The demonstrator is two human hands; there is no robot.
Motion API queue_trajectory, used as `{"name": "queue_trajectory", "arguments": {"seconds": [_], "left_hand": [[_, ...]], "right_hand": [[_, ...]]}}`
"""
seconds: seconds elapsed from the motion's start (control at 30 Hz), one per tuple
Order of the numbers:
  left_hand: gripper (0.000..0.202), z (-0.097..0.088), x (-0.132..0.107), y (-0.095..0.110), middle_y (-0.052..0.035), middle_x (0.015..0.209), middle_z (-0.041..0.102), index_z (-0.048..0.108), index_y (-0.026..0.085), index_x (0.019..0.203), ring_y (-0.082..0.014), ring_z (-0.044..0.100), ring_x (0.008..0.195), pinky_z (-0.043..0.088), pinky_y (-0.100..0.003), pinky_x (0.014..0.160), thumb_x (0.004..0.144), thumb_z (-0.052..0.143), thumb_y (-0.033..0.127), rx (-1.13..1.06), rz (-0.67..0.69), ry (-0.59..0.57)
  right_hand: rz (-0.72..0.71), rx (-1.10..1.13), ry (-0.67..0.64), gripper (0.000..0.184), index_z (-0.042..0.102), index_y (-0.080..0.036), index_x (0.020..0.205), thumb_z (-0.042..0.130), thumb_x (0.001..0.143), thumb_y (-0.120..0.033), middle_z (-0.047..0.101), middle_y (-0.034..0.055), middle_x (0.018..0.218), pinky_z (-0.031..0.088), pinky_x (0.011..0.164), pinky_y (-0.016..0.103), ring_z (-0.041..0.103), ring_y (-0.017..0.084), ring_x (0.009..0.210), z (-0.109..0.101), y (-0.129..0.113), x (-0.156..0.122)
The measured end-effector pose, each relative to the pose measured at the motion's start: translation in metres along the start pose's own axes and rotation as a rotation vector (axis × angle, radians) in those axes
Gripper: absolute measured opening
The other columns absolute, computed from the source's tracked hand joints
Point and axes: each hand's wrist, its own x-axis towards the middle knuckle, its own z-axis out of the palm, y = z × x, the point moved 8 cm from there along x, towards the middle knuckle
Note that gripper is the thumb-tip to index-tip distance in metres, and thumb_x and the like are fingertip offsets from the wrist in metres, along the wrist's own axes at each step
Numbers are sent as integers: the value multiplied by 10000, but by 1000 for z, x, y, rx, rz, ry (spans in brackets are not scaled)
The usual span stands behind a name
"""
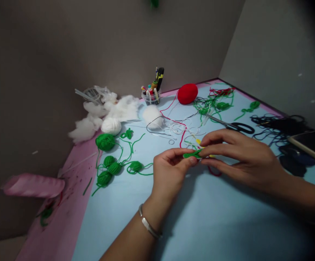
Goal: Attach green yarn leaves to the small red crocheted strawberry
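My left hand [169,170] pinches a small green crocheted piece [192,154] between thumb and fingers. My right hand [236,156] grips the other end of that piece together with a thin yellow crochet hook [198,141], whose shaft is mostly hidden by the fingers. A strand of red yarn [214,173] loops on the blue table mat [201,217] just below my right hand. Several small green yarn balls [114,168] lie to the left of my left hand, joined by loose green strands.
Black-handled scissors [237,126] lie beyond my right hand among tangled dark yarn. Further back are a red yarn ball [187,93], a white yarn ball [110,126], white stuffing [122,108] and a clear cup of tools [150,97]. A phone [309,148] sits at the right. Walls close the far sides.
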Motion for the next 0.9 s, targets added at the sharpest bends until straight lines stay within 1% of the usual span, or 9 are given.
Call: {"name": "queue_trajectory", "arguments": {"seconds": [0.1,0.3,0.4,0.5,0.6,0.67,0.77,0.83,0.9], "left_hand": [[282,2,-1,2,-13,624,754,783,162,666,-93,657,585,528,-180,607,434,938,200,17,13,-5],[225,3,-3,5,-4,640,757,788,176,663,-91,657,603,540,-186,641,481,921,182,36,42,-15],[208,4,-2,5,-6,647,757,788,179,671,-99,665,611,546,-196,648,504,911,186,32,52,-33],[171,6,-1,6,-8,666,756,787,181,687,-105,665,622,551,-208,663,545,883,171,51,72,-66],[119,9,-3,6,-9,674,746,784,183,698,-110,655,624,551,-224,670,597,833,142,99,93,-103],[134,8,-4,7,-14,711,747,779,182,700,-119,658,649,549,-231,673,594,815,108,167,139,-92],[216,4,-5,9,-16,753,744,771,183,707,-136,662,690,545,-243,684,536,837,67,282,217,-21],[232,3,-4,6,-13,731,738,767,182,707,-138,657,674,540,-248,670,521,852,72,287,192,-5],[203,4,-3,1,-9,696,734,764,180,685,-126,641,631,531,-242,639,527,861,99,232,116,-29]], "right_hand": [[22,25,-40,65,664,-242,981,647,919,-236,660,52,926,555,693,293,679,180,825,4,2,1],[51,42,-46,19,628,-261,932,637,924,-276,643,34,846,534,655,316,658,197,782,5,5,1],[49,34,-60,35,619,-253,884,635,911,-238,644,42,872,537,669,313,664,194,791,5,6,2],[39,41,-100,78,601,-243,853,598,914,-195,683,51,907,545,698,301,691,191,833,6,6,2],[52,43,-127,105,590,-247,847,572,914,-168,709,27,837,541,668,289,699,179,778,5,6,2],[57,36,-120,110,597,-250,839,571,912,-173,716,21,804,539,652,299,696,183,751,4,5,2],[6,19,-120,123,606,-245,839,553,925,-174,727,27,777,538,650,324,693,196,738,3,-2,3],[-39,16,-132,139,606,-237,851,536,930,-148,731,29,766,538,661,333,689,194,730,4,-7,4],[-59,28,-136,148,606,-232,858,530,928,-126,730,27,759,543,675,330,684,187,727,4,-10,5]]}}
